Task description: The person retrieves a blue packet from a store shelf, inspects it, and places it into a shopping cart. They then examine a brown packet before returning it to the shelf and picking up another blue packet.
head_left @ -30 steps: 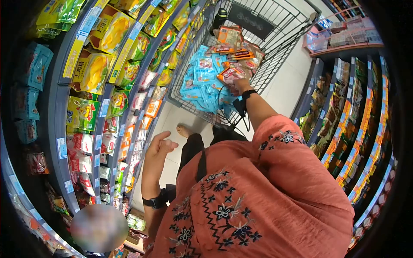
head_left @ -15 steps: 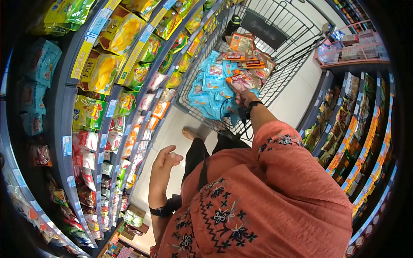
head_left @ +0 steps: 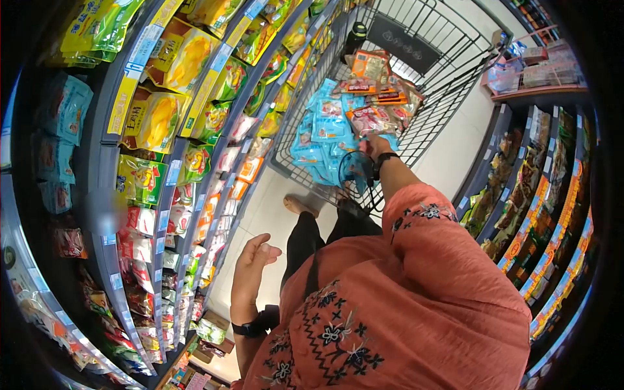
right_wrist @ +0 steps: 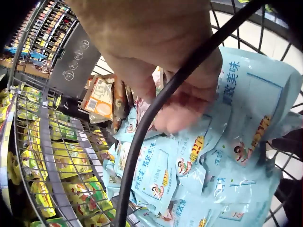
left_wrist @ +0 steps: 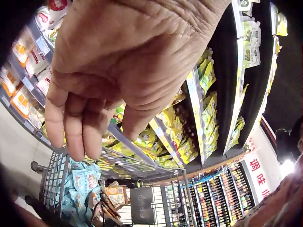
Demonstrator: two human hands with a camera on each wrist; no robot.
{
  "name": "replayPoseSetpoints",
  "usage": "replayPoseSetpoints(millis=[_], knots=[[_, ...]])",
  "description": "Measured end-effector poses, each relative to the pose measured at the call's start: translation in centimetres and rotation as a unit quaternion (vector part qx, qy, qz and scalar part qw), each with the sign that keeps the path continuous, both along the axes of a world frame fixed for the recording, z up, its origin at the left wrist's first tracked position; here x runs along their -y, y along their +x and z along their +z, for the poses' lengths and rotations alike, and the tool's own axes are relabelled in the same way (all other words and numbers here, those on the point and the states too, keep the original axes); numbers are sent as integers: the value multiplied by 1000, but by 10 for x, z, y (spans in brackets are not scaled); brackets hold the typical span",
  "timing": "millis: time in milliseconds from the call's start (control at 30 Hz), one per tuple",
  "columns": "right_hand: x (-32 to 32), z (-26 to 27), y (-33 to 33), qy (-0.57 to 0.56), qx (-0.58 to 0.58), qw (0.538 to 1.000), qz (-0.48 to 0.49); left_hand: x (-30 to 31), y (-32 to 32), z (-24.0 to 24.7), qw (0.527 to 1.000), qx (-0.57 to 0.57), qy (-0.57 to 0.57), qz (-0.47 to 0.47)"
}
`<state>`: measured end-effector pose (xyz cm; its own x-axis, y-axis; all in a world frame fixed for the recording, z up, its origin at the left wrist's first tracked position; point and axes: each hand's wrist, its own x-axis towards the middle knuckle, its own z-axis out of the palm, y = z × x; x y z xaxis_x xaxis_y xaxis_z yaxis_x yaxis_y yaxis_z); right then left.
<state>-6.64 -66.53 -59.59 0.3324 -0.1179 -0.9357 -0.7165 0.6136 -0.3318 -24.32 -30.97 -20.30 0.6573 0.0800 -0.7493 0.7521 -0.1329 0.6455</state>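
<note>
In the head view the right hand is over the cart, at the lower edge of a pink-and-orange packet. Its fingers bend down over light-blue packets in the right wrist view, blurred; whether they pinch the pink packet beside them cannot be told. Brown-and-orange packets lie behind the blue pile. The left hand hangs in the air beside the shelf, holding nothing; in the left wrist view its fingers are relaxed and slightly bent.
Shelves of yellow, green and red packets line the left side. More shelves stand at the right. A dark bottle is in the cart's far left corner. A black cable loops across the right wrist view.
The pink-and-orange packet has turned flatter on the pile, and the right hand now shows more below it. The head view has shifted, moving cart and shelves rightward in the picture. The left hand stays raised.
</note>
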Motion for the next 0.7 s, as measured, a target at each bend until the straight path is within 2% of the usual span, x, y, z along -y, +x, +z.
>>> replayPoseSetpoints(millis=[67,167,300,400,600,700], knots=[[-5,20,6,-24,2,998,-52,-1,-5,-7,1000,2,-1,2],[-5,24,12,-17,-13,999,-43,0,-7,-11,1000,-5,-2,10],[1,23,13,-25,1,997,67,3,-7,-13,1000,-16,1,13],[0,23,19,-17,-2,997,78,5,-6,-16,1000,-25,-3,18],[3,8,26,9,2,998,61,8,-2,-17,1000,-23,-1,17],[-2,16,27,-10,-25,1000,-7,10,3,-16,999,-32,-11,22]])
